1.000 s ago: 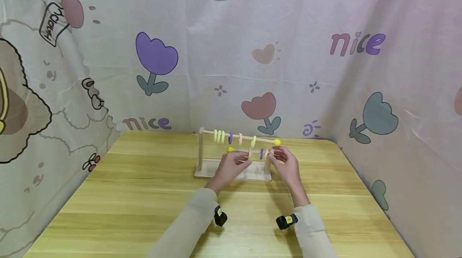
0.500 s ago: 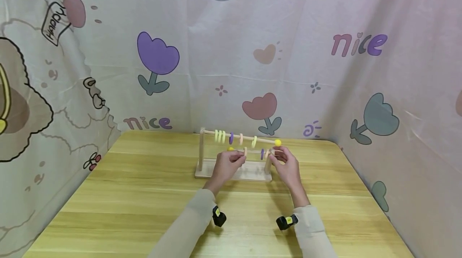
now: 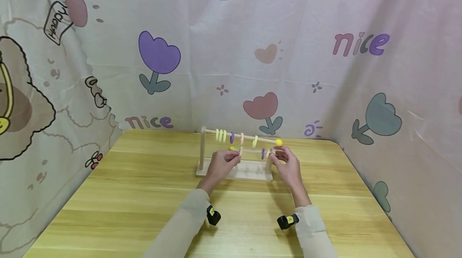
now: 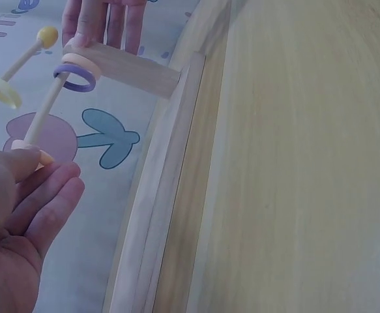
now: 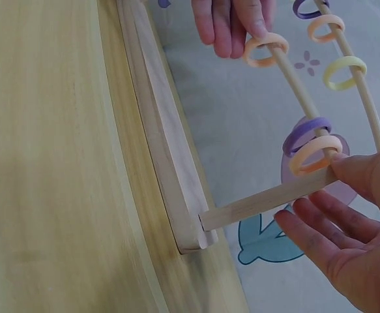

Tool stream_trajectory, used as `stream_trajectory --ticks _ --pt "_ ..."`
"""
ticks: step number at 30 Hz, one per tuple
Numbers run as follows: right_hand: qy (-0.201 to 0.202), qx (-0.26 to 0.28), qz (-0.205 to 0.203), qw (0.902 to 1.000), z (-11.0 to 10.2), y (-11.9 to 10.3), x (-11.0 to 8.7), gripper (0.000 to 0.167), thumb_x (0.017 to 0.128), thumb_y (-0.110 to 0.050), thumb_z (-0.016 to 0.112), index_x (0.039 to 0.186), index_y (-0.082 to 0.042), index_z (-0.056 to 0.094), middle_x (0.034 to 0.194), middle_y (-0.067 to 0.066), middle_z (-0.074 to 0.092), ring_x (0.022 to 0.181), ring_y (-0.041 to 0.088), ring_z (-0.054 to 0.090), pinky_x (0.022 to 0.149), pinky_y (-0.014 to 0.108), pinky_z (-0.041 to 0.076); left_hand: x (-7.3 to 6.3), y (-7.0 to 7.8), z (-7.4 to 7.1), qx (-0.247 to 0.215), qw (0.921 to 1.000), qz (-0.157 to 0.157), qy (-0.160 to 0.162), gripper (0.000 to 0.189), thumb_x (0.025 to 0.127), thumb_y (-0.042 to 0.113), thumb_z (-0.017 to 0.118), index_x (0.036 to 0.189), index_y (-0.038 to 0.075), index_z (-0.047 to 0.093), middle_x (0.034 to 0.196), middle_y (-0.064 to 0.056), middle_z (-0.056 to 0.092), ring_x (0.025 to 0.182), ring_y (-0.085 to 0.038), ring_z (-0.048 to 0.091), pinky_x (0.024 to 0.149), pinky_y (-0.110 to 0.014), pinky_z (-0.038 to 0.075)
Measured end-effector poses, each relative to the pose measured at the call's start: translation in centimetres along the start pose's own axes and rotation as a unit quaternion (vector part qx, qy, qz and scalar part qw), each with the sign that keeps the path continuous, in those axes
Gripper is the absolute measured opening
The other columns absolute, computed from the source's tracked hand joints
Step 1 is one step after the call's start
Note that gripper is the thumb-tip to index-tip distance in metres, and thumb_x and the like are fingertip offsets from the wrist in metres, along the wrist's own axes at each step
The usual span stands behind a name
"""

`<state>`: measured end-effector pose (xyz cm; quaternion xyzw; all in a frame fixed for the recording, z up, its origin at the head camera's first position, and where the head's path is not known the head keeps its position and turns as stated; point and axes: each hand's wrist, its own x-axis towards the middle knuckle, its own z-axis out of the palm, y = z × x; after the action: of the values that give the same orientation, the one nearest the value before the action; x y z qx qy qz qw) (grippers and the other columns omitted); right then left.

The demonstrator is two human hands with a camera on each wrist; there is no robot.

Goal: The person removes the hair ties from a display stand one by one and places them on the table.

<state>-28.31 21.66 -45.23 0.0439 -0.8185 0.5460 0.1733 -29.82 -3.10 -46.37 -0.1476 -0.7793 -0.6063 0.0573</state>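
- Cream sleeves (image 3: 180, 222) and black wrist cameras (image 3: 213, 216) extended over a wood-grain tabletop (image 3: 249, 220).
- A person's left hand (image 3: 219, 166) pinched a peach ring (image 3: 241, 151) between thumb and finger, partway along the lower rod (image 5: 297, 83) of a wooden ring stand (image 3: 250, 167).
- The right hand (image 3: 290, 167) gripped the top of the stand's short post (image 5: 268, 201), a purple ring (image 5: 294, 139) and second peach ring (image 5: 301, 158) just beside it.
- The stand's flat base (image 4: 154, 195) rested on the tabletop, tall post (image 3: 202, 149) upright at its left end.
- Above, the upper rod (image 5: 367, 107) carried three pale-yellow rings (image 3: 221, 135), then a purple, a peach and another pale-yellow one, a yellow ball (image 3: 279, 142) at its tip.
- A white curtain (image 3: 216, 25) printed with tulips (image 3: 159, 56) hung beyond.
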Motion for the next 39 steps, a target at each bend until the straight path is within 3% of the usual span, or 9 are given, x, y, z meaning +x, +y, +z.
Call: stream_trajectory --ticks 5,12,25,34,39 --pt "-0.001 -0.002 0.004 1.0 -0.1 0.0 0.0 0.033 0.095 -0.004 0.072 0.127 0.0 0.063 0.125 0.026 0.071 0.114 0.038 0.07 0.091 0.026 0.062 -0.1 -0.1 -0.2 -0.001 1.0 0.002 -0.001 0.02 0.097 0.009 0.071 0.11 -0.005 0.076 0.103 -0.02 0.079 0.093 -0.027 0.079 0.077 -0.025 0.066" --pt "-0.004 0.004 0.009 0.9999 -0.4 0.1 -0.2 0.034 0.097 -0.009 0.072 0.129 -0.001 0.064 0.126 0.025 0.07 0.116 0.037 0.069 0.097 0.03 0.061 -0.4 -0.1 -0.8 0.028 0.9993 0.021 0.017 0.019 0.096 0.011 0.073 0.108 -0.003 0.078 0.099 -0.017 0.08 0.089 -0.025 0.079 0.076 -0.026 0.066" --pt "-0.006 -0.002 0.009 0.9999 -0.3 0.0 0.0 0.034 0.095 -0.002 0.072 0.128 0.0 0.063 0.124 0.026 0.07 0.113 0.038 0.07 0.089 0.02 0.061 -0.6 -0.2 -2.2 0.05 0.9971 0.032 0.048 0.014 0.094 0.005 0.074 0.102 -0.005 0.077 0.094 -0.018 0.08 0.085 -0.026 0.079 0.074 -0.025 0.066" --pt "-0.007 -0.002 0.007 1.0 -0.3 0.0 0.0 0.034 0.096 -0.002 0.071 0.128 0.0 0.062 0.124 0.027 0.07 0.113 0.039 0.07 0.087 0.019 0.061 -0.7 -1.0 -2.9 0.068 0.9934 0.039 0.084 0.009 0.093 0.008 0.076 0.099 0.002 0.079 0.096 -0.014 0.08 0.087 -0.027 0.078 0.077 -0.031 0.066" --pt "-0.007 0.006 0.007 0.9999 -0.1 0.0 0.1 0.033 0.095 -0.001 0.071 0.127 0.002 0.062 0.124 0.027 0.07 0.113 0.04 0.069 0.084 0.015 0.06 -1.0 -0.7 -3.5 0.079 0.9921 0.046 0.086 0.007 0.091 0.007 0.078 0.096 0.002 0.08 0.094 -0.014 0.08 0.086 -0.027 0.078 0.077 -0.031 0.067"
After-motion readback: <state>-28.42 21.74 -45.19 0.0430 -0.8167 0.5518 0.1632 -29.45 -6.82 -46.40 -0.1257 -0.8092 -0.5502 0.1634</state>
